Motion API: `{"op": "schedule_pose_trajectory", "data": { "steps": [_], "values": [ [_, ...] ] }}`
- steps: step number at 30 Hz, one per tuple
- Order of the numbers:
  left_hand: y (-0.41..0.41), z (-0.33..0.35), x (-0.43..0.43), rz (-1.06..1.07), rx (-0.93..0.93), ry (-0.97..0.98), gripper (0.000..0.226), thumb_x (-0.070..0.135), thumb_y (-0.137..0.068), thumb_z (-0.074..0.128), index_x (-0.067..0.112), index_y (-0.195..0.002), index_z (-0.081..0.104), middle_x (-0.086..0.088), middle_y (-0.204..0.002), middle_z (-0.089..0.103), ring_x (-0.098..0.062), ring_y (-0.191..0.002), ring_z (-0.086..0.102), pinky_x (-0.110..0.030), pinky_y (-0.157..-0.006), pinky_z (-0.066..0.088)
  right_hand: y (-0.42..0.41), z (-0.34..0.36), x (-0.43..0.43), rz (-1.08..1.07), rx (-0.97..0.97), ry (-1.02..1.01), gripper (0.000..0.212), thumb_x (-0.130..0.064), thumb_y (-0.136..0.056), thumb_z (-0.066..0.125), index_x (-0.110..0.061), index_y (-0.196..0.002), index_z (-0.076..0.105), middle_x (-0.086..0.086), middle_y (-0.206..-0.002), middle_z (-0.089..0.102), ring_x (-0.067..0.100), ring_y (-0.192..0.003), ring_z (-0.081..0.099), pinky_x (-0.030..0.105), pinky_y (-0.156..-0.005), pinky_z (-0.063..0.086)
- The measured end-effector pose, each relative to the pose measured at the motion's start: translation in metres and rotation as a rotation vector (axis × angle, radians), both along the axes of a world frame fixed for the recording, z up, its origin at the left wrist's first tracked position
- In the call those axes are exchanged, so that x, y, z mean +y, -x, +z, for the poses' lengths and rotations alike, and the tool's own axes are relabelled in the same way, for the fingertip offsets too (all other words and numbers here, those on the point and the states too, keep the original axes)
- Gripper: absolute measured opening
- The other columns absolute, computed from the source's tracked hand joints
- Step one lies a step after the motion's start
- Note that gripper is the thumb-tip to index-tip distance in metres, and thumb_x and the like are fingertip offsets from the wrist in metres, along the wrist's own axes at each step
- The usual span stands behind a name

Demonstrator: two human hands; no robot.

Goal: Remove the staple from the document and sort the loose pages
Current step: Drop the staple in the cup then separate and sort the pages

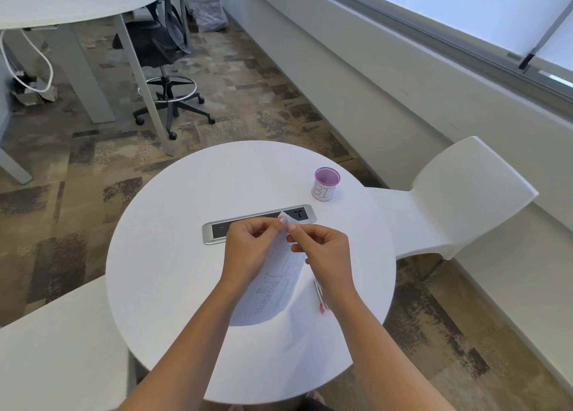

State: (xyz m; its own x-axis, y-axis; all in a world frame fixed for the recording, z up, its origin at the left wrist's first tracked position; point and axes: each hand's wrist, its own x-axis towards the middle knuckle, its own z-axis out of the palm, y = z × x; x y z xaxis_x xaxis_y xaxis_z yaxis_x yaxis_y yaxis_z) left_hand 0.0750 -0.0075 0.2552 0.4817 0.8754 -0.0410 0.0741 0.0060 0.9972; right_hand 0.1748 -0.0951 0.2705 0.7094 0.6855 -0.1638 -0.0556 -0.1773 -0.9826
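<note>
Right now you hold the document [276, 289] over the round white table [161, 271] with both hands. Its printed sheets hang in a curve towards you, and whether the lower edge touches the tabletop cannot be told. Your left hand [251, 246] pinches the top corner of the pages between thumb and curled fingers. Your right hand [322, 249] pinches the same corner from the other side, so that the fingertips of both hands nearly meet. A small tip of paper sticks up above them. The staple is too small to make out.

Just beyond your hands, a grey power panel [217, 229] is set flush into the tabletop, and the raised corner of the paper covers part of it. Farther back and to the right stands a small white cup [325, 187] with a pink rim and hand-drawn letters on its side, well apart from the pages. A slim silver tool with a pink end [320, 299] lies on the table just beside the document's right edge, close under your right wrist.

A white moulded chair [459, 199] stands at the right of the table. A black office chair [167, 54] sits by a desk [62, 1] across the patterned carpet.
</note>
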Motion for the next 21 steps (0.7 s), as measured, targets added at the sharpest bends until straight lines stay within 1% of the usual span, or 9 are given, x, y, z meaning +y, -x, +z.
{"op": "schedule_pose_trajectory", "data": {
  "steps": [2,5,9,11,13,16,17,19,21],
  "values": [
    [0.000,0.001,0.000,-0.028,0.009,-0.018,0.022,0.045,-0.086,0.068,0.030,-0.074,0.079,0.005,-0.075,0.076,-0.009,-0.070,0.062,-0.026,-0.068,0.046,-0.003,0.001,-0.001,0.011,0.012,0.013,0.016,-0.030,-0.083,0.074,-0.015,-0.078,0.077,-0.001,-0.073,0.075,0.005,-0.062,0.066,0.007,-0.052,0.044],
    [0.000,0.003,0.000,-0.048,0.013,-0.043,0.019,0.042,-0.086,0.069,0.032,-0.073,0.079,0.001,-0.075,0.076,-0.010,-0.069,0.058,-0.031,-0.068,0.044,-0.008,0.003,-0.002,0.039,0.007,0.032,0.018,-0.033,-0.082,0.075,-0.017,-0.075,0.076,-0.001,-0.073,0.074,0.001,-0.060,0.062,0.007,-0.051,0.043],
    [-0.001,0.006,0.002,-0.078,0.044,-0.096,0.018,0.045,-0.084,0.069,0.033,-0.073,0.078,0.006,-0.072,0.075,-0.009,-0.068,0.062,-0.033,-0.069,0.048,-0.014,0.006,-0.003,0.091,-0.037,0.060,0.021,-0.037,-0.081,0.075,-0.017,-0.074,0.075,-0.001,-0.073,0.074,-0.002,-0.061,0.060,0.010,-0.056,0.044],
    [-0.001,0.008,0.003,-0.086,0.069,-0.128,0.020,0.049,-0.083,0.068,0.033,-0.074,0.078,0.009,-0.072,0.075,-0.010,-0.069,0.066,-0.034,-0.070,0.051,-0.017,0.007,-0.002,0.104,-0.076,0.062,0.020,-0.035,-0.081,0.074,-0.016,-0.073,0.075,0.000,-0.070,0.074,-0.001,-0.061,0.059,0.016,-0.061,0.045],
    [-0.002,0.008,0.004,-0.090,0.094,-0.153,0.019,0.048,-0.083,0.069,0.033,-0.075,0.078,0.010,-0.073,0.075,-0.013,-0.072,0.068,-0.036,-0.071,0.053,-0.020,0.008,-0.001,0.115,-0.109,0.059,0.019,-0.030,-0.081,0.074,-0.014,-0.072,0.074,0.002,-0.069,0.073,0.003,-0.062,0.059,0.020,-0.063,0.047],
    [-0.003,0.009,0.006,-0.093,0.107,-0.163,0.017,0.045,-0.084,0.071,0.033,-0.075,0.078,0.010,-0.073,0.075,-0.011,-0.072,0.068,-0.035,-0.070,0.053,-0.022,0.007,0.001,0.125,-0.152,0.041,0.018,-0.026,-0.082,0.074,-0.011,-0.073,0.073,0.009,-0.071,0.071,0.006,-0.062,0.057,0.019,-0.062,0.046],
    [-0.004,0.009,0.007,-0.091,0.104,-0.153,0.016,0.045,-0.084,0.071,0.033,-0.075,0.078,0.011,-0.072,0.075,-0.008,-0.070,0.067,-0.034,-0.069,0.052,-0.022,0.007,0.001,0.122,-0.176,0.030,0.018,-0.026,-0.082,0.074,-0.010,-0.073,0.073,0.007,-0.068,0.069,0.003,-0.060,0.055,0.016,-0.061,0.046],
    [-0.005,0.009,0.007,-0.080,0.085,-0.129,0.018,0.046,-0.084,0.071,0.032,-0.076,0.078,0.010,-0.073,0.075,-0.006,-0.069,0.066,-0.031,-0.068,0.050,-0.021,0.006,0.002,0.102,-0.245,0.002,0.017,-0.025,-0.083,0.074,-0.012,-0.072,0.071,-0.006,-0.064,0.066,-0.002,-0.059,0.054,0.010,-0.060,0.045],
    [-0.007,0.009,0.007,-0.060,0.059,-0.113,0.021,0.045,-0.084,0.070,0.027,-0.077,0.079,0.008,-0.072,0.075,-0.006,-0.068,0.065,-0.029,-0.066,0.049,-0.018,0.003,0.004,0.066,-0.316,-0.028,0.016,-0.025,-0.083,0.073,-0.014,-0.071,0.070,-0.009,-0.064,0.066,-0.002,-0.061,0.056,0.010,-0.061,0.045]
  ]
}}
